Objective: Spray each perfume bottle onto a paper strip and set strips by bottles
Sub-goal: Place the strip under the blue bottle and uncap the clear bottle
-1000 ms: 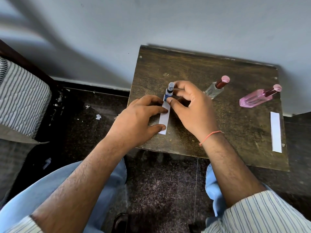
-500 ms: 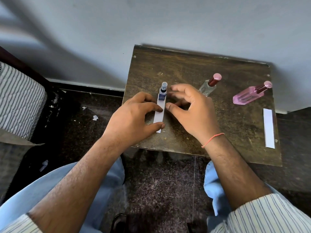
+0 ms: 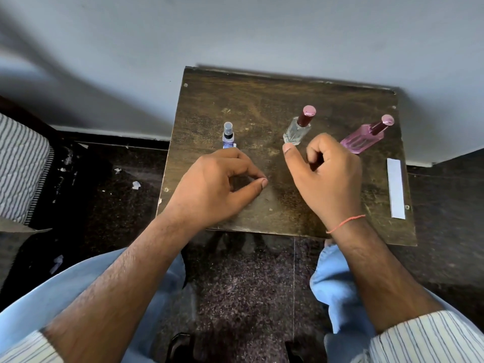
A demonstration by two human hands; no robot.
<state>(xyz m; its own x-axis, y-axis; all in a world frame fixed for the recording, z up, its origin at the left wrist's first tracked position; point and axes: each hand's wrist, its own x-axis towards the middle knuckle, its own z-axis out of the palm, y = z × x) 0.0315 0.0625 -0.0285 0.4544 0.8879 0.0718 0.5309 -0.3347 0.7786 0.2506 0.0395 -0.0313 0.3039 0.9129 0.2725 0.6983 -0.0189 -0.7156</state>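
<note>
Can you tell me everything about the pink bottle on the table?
The pink bottle looks like see-through pink glass with flat, angular sides. It has a dark reddish neck and a round pink cap on top, still closed. It seems to stand on the far right part of the brown wooden table, near the wall, looking tilted in this wide view. Nothing grips it; the right hand hovers just beside its base. A white paper strip lies nearby, apart from it.

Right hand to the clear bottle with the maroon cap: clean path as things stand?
Probably yes. The right hand hovers just short of the clear bottle, holding nothing, thumb tip almost at its base. Nothing lies between them; the pink bottle stands off to the right, out of the way.
</note>
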